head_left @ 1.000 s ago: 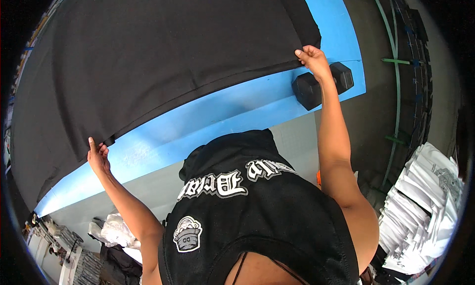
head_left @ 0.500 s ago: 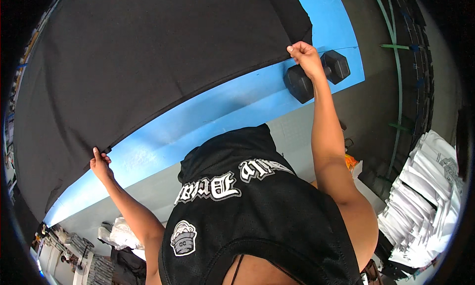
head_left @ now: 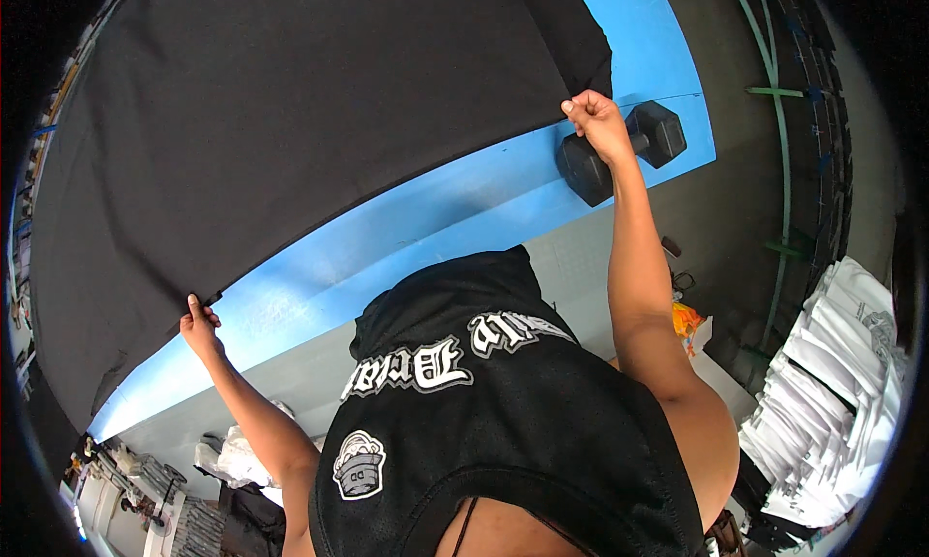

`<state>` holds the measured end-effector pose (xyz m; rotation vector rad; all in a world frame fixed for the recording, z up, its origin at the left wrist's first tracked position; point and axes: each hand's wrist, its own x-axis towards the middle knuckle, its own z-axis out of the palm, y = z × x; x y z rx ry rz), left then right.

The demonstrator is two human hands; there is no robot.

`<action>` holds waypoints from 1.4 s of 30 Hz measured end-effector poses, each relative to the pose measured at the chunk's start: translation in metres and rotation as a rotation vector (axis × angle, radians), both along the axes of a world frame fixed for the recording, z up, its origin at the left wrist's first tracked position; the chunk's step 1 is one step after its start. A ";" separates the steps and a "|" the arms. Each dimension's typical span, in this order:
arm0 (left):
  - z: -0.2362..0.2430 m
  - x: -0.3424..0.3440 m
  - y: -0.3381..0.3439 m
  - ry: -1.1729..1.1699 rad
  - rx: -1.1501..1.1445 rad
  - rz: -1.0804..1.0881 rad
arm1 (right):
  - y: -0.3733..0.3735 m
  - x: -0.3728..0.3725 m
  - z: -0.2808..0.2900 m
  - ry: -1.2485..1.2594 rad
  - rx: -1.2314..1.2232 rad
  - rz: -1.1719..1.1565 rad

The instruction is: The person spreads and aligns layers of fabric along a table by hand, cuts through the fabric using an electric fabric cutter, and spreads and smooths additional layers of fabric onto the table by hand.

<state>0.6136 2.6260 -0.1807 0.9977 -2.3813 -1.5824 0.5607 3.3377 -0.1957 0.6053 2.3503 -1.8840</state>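
Observation:
A large sheet of black fabric (head_left: 319, 112) lies spread over a blue table (head_left: 387, 218), its near edge running slantwise from lower left to upper right. At the left end of that edge, my left hand (head_left: 200, 329) pinches the cloth between thumb and fingers. My right hand (head_left: 596, 121) grips the edge at the right end, by the fabric's corner, with its fingers curled closed. Just under my right wrist rests a black hexagonal dumbbell (head_left: 663, 134) on the tabletop, its handle partly hidden by my arm.
Stacked white garments (head_left: 823, 392) stand at the lower right. Beside the table on the right, a dark floor carries green strips (head_left: 774, 91). White plastic bags (head_left: 242, 455) and a grey machine (head_left: 160, 480) sit at lower left. An orange item (head_left: 687, 323) shows behind my right arm.
The fabric's near edge looks straighter and flatter between my hands, with fewer creases. Both hands have shifted very slightly toward me, still holding the cloth.

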 end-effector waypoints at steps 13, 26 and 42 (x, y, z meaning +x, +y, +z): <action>0.000 0.003 0.010 -0.053 -0.119 0.054 | -0.055 -0.038 0.061 0.446 0.921 0.175; 0.013 0.002 0.029 -0.004 0.071 0.061 | -0.075 -0.026 -0.012 0.262 1.330 0.310; 0.026 0.006 0.015 0.129 -0.063 0.058 | -0.067 -0.013 -0.010 0.160 1.209 0.222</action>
